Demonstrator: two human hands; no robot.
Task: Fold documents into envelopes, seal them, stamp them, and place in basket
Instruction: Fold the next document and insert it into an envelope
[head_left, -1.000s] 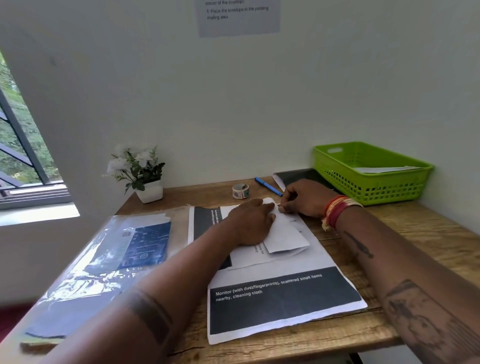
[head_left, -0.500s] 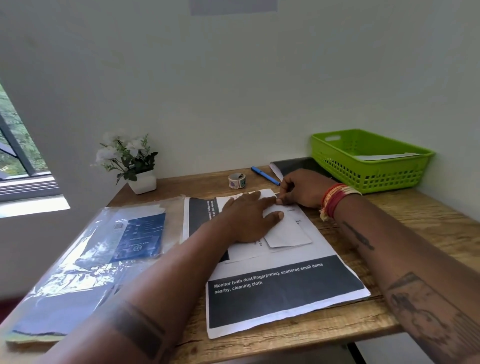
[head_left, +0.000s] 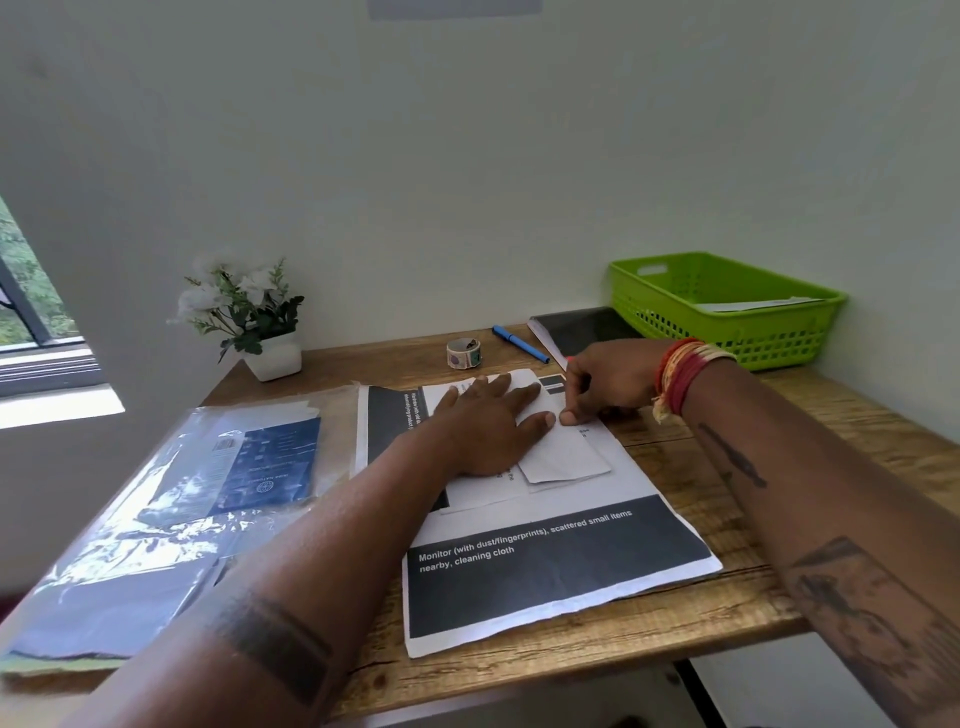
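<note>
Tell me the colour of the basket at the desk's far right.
Bright green basket, seen in the head view.

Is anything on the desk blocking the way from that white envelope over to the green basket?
Nothing visible blocks it. The envelope lies under both hands; between it and the basket sits only a flat dark notebook, easily passed over.

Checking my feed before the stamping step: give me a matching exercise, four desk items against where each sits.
Items:
1. pen
2. basket
3. potted plant
4. envelope

Places:
A. back left of the desk
B. under the flat left hand
C. back right corner
D. between the stamp roll and the dark notebook

Pairs: 1-D, 2-C, 3-A, 4-B
</note>
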